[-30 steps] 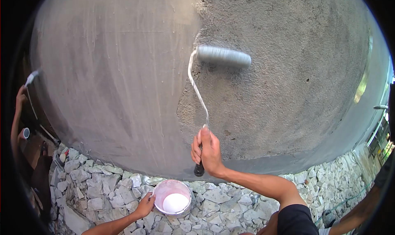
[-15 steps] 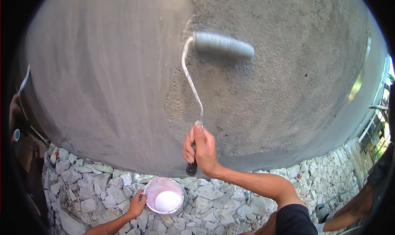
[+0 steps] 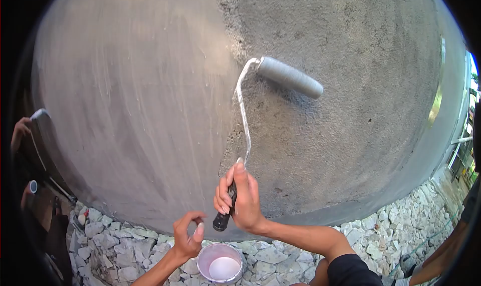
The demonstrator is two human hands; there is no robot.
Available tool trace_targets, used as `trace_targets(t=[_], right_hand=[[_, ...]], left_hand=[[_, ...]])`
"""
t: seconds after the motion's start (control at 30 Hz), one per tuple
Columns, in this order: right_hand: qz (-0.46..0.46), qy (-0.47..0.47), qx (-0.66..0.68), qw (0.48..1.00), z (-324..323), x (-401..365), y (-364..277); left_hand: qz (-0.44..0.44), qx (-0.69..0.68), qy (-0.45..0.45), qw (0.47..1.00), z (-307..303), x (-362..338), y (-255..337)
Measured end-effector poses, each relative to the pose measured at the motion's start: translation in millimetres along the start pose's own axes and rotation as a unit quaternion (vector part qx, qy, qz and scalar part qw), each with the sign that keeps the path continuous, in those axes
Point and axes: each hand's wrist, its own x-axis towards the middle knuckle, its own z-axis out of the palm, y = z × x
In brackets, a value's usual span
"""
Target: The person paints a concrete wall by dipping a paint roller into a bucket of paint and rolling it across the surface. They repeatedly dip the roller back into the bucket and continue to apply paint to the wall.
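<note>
My right hand (image 3: 243, 198) is closed round the black handle of a paint roller (image 3: 290, 77). Its grey sleeve lies tilted on the rough part of the cement wall (image 3: 350, 135), just right of the smoother coated part, and the bent wire frame is flecked with white. Below and to the left, my left hand (image 3: 188, 237) has nothing in it, thumb and fingers curved and apart. It is near the handle's lower end, beside a small bucket (image 3: 236, 258). White liquid stands in the bucket, which sits on the stones under the wall.
Broken rocks (image 3: 125, 248) cover the ground along the wall's base. At the far left, another person's hand (image 3: 21, 129) holds a long-handled white tool against the wall, with a cup (image 3: 33, 186) lower down. Someone's leg (image 3: 431, 266) shows at the lower right.
My left hand has let go of the bucket's rim and risen towards the roller handle. The roller has moved down and to the right in view, tilting more. The view has shifted too.
</note>
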Motion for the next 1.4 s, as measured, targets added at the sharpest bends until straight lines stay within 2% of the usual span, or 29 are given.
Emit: trace_targets(t=[0.07,0.13,0.17,0.23,0.33,0.37,0.43,0.47,0.6,0.67,0.77,0.9,0.97,1.1,1.2,1.3,1.4], right_hand=[[-0.010,0.000,0.000,1.000,18.1,21.1,-34.0],[-0.017,-0.004,-0.008,1.000,24.9,37.7,-66.4],[-0.040,0.005,-0.005,0.999,22.9,42.5,-82.6],[-0.068,0.019,-0.004,0.998,13.6,40.5,-102.7],[-0.059,0.026,-0.108,0.992,2.9,34.6,-107.0],[-0.057,0.026,-0.112,0.992,1.4,34.8,-104.1],[-0.024,-0.031,-0.170,0.985,2.2,33.4,-95.4],[0.015,-0.023,-0.245,0.969,3.9,28.6,-100.4],[0.013,-0.052,-0.283,0.958,-3.9,26.7,-85.6],[0.032,-0.094,-0.356,0.929,-7.8,24.7,-81.0],[0.019,-0.111,-0.320,0.941,-5.4,24.8,-69.2],[0.056,-0.134,-0.334,0.931,-1.5,25.9,-70.9],[0.074,-0.134,-0.352,0.923,-3.1,26.5,-64.6],[0.059,-0.125,-0.339,0.930,-7.5,30.7,-42.0],[0.019,-0.113,-0.309,0.944,-16.6,30.0,-17.5],[0.017,-0.117,-0.292,0.949,-25.9,26.8,1.1],[-0.012,-0.092,-0.265,0.960,-31.7,20.1,23.2]], left_hand=[[0.044,-0.036,-0.021,0.998,6.1,60.2,50.2],[-0.026,-0.103,-0.096,0.990,3.0,102.4,80.9],[-0.018,-0.106,-0.096,0.990,3.1,116.4,95.0],[-0.065,-0.148,-0.173,0.972,7.8,129.4,116.7],[-0.097,-0.170,-0.139,0.971,31.9,114.5,131.5],[-0.098,-0.174,-0.137,0.970,35.3,112.3,132.1],[-0.145,-0.207,-0.198,0.947,38.9,107.6,128.3],[-0.152,-0.261,-0.184,0.935,40.2,105.2,123.3],[-0.193,-0.317,-0.209,0.905,30.8,93.6,107.9],[-0.253,-0.383,-0.217,0.862,31.4,87.3,107.4],[-0.272,-0.429,-0.178,0.843,38.5,78.1,106.2],[-0.271,-0.452,-0.181,0.831,44.7,77.4,96.3],[-0.266,-0.510,-0.183,0.797,49.7,72.5,88.7],[-0.280,-0.510,-0.176,0.794,49.8,69.6,78.1],[-0.295,-0.476,-0.108,0.821,62.6,60.2,63.0],[-0.284,-0.452,-0.085,0.842,70.2,52.8,41.8],[-0.293,-0.455,-0.083,0.837,71.7,42.6,25.2]])
